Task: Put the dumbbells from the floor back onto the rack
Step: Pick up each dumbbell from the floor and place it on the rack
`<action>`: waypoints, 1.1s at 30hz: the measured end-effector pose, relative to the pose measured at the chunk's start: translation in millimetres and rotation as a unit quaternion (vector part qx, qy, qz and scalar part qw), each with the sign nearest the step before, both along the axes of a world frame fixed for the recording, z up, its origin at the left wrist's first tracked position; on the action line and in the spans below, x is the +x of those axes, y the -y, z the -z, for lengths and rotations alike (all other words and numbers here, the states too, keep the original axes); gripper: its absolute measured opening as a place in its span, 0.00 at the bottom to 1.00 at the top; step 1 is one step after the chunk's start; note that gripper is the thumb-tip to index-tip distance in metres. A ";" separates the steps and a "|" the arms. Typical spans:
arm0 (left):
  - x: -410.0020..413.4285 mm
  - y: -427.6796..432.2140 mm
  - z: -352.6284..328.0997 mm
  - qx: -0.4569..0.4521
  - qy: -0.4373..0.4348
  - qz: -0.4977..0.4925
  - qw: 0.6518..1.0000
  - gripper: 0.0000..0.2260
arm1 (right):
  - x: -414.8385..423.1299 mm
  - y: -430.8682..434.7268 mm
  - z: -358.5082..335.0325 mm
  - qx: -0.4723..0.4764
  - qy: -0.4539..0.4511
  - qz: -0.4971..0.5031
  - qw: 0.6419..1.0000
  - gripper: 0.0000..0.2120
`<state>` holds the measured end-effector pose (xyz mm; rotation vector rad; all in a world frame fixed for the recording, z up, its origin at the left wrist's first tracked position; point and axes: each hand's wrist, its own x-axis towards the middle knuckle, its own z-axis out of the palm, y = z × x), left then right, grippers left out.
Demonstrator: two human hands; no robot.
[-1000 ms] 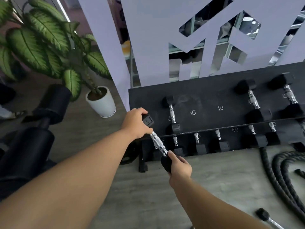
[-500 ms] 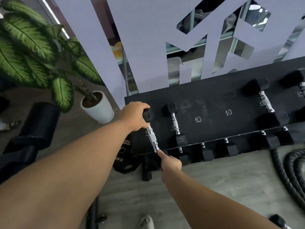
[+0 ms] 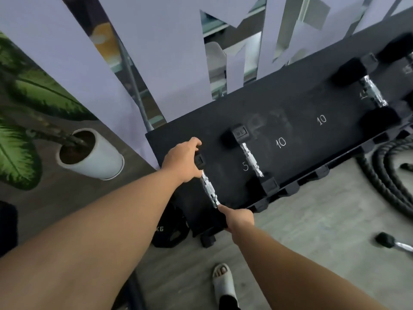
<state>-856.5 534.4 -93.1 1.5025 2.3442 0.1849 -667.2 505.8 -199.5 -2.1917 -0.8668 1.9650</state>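
Note:
A small black dumbbell with a chrome handle (image 3: pixel 209 191) lies at the left end of the black rack's top shelf (image 3: pixel 297 113). My left hand (image 3: pixel 182 161) grips its far head and my right hand (image 3: pixel 239 218) grips its near head. Beside it on the shelf rests a matching small dumbbell (image 3: pixel 251 159) by a chalked "5". A larger dumbbell (image 3: pixel 372 91) sits further right on the shelf. Another dumbbell (image 3: pixel 390 241) lies on the floor at the right edge.
A white potted plant (image 3: pixel 89 154) stands left of the rack. Thick black ropes (image 3: pixel 388 173) coil on the floor at the right. A black weight plate (image 3: pixel 169 233) leans under the rack's left end. My sandalled foot (image 3: pixel 223 280) is below.
Both hands have carried the small dumbbell up from in front of the rack onto the shelf's left end. The view has moved closer and tilted.

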 end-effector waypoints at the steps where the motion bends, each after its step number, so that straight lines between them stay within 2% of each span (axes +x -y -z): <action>1: -5.3 -3.1 9.0 -0.009 0.004 0.009 1.000 0.39 | -5.0 -0.2 5.7 -0.004 0.007 0.001 1.000 0.26; 8: -29.8 -19.2 58.9 -0.043 0.023 0.025 0.998 0.41 | -23.6 -2.6 36.7 -0.002 0.055 0.006 0.998 0.27; 12: -37.9 -22.3 73.1 -0.047 0.026 0.019 0.998 0.40 | -30.4 -10.8 36.1 -0.011 0.077 0.040 0.996 0.36; 16: -41.9 -18.2 81.3 -0.045 0.033 0.021 0.998 0.37 | -29.3 -6.7 36.3 -0.024 0.080 0.023 0.996 0.29; 18: -44.3 -16.2 80.4 -0.055 0.037 0.021 0.998 0.36 | -25.7 -3.9 32.2 0.009 0.092 0.023 0.995 0.26; 21: -45.1 -12.3 73.4 -0.080 0.045 0.027 0.995 0.36 | -23.1 -11.5 18.9 0.089 0.120 -0.037 0.988 0.21; 27: -23.4 5.0 48.2 -0.068 0.033 0.009 0.997 0.30 | -1.9 -38.7 -24.5 0.249 0.069 -0.168 0.951 0.17; 30: -4.2 12.4 28.9 -0.060 0.032 -0.004 0.998 0.28 | 21.3 -50.0 -48.5 0.280 0.056 -0.209 0.935 0.18; 33: 19.1 13.6 2.4 -0.049 0.024 -0.007 0.998 0.28 | 49.6 -59.8 -69.7 0.292 0.050 -0.205 0.933 0.19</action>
